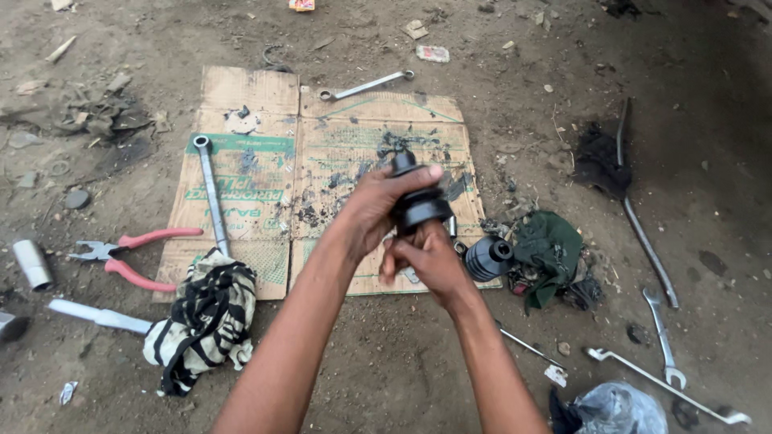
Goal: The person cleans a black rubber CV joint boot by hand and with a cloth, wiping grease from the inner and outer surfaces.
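I've got both arms reaching fwd from the bottom of view, forearms converging over the flattened cardboard sheet (265, 161) on the dirt ground. My left hand (378, 210) comes in from lower left, wrist bent, fingers wrapped over the top and side of a black rubber boot (418, 205), thumb across its upper part; closed firmly on it. My right hand (426, 259) sits just below, fingers curled up around the boot's lower end, also gripping. Boot is held upright-ish in the air above the cardboard's right half, narrow end up. A 2nd black ribbed boot (488, 257) lies on the cardboard edge, just right of my hands, next to a green rag (551, 249). Left side: long spanner (211, 193) on the cardboard, red-handled pliers (133, 255) and a striped cloth (205, 321) on the ground nearby.
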